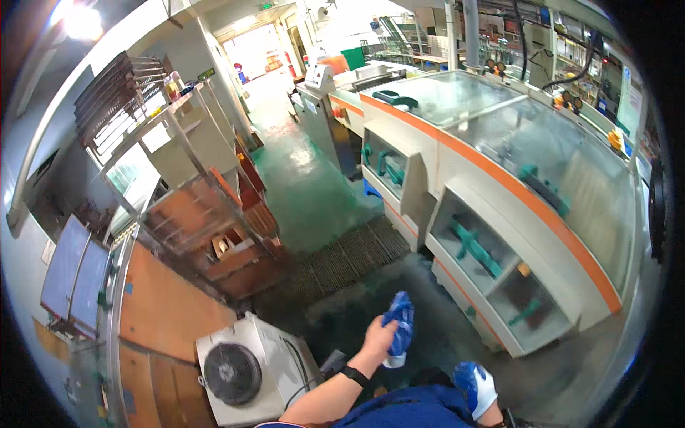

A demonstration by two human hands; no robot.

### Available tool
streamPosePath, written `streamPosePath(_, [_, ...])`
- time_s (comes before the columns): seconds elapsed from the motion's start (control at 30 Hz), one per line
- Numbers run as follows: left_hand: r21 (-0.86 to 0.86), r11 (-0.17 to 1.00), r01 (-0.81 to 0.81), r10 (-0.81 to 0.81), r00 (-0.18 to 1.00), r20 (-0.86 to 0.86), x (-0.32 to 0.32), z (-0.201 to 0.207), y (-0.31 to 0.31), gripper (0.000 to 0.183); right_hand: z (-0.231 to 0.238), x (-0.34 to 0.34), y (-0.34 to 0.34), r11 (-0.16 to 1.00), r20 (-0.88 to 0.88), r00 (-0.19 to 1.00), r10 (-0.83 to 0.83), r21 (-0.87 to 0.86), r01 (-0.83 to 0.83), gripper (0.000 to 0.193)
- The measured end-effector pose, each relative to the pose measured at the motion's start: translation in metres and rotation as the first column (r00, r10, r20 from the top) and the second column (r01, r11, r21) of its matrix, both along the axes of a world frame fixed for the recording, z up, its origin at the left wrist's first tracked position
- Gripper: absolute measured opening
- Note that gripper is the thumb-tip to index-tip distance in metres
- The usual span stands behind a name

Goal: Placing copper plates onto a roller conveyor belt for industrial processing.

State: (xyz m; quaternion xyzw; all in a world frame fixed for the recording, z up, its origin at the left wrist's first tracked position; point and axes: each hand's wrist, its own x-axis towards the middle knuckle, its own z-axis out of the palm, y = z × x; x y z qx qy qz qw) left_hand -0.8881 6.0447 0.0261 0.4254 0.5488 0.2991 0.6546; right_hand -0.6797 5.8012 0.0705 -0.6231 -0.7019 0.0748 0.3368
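My bare left hand (pixel 378 337) is held out in front of me, closed on a blue coated work glove (pixel 402 322) with a white cuff. The glove hangs past my fingers, bunched up. A black band circles my left wrist. Lower and to the right, close to my body, my right hand (pixel 476 389) wears a blue and white work glove. The fingers of that hand are partly turned away, and I cannot make out whether they hold anything.
A long machine (pixel 528 164) with clear covers and an orange stripe runs along the right. On the left stand a grey box with a round fan (pixel 232 374) and a rack of brown boards (pixel 196 214). A floor grating (pixel 342 257) lies ahead, before a green walkway (pixel 303 171).
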Motion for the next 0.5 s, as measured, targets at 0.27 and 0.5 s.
streamPosePath(0.27, [0.267,0.964,-0.008,-0.057,0.97,0.236,0.001,0.048,0.258,0.037,0.048,-0.093,0.446,0.936,-0.95,-0.277,-0.143,-0.039,-0.35,0.026])
streamPosePath(0.5, [0.553,0.798,-0.241,0.509,0.761,-0.402,-0.091,0.033,0.551,0.043,-0.011,-0.195,0.778,0.696,-0.802,-0.449,-0.394,0.059,-0.715,0.029])
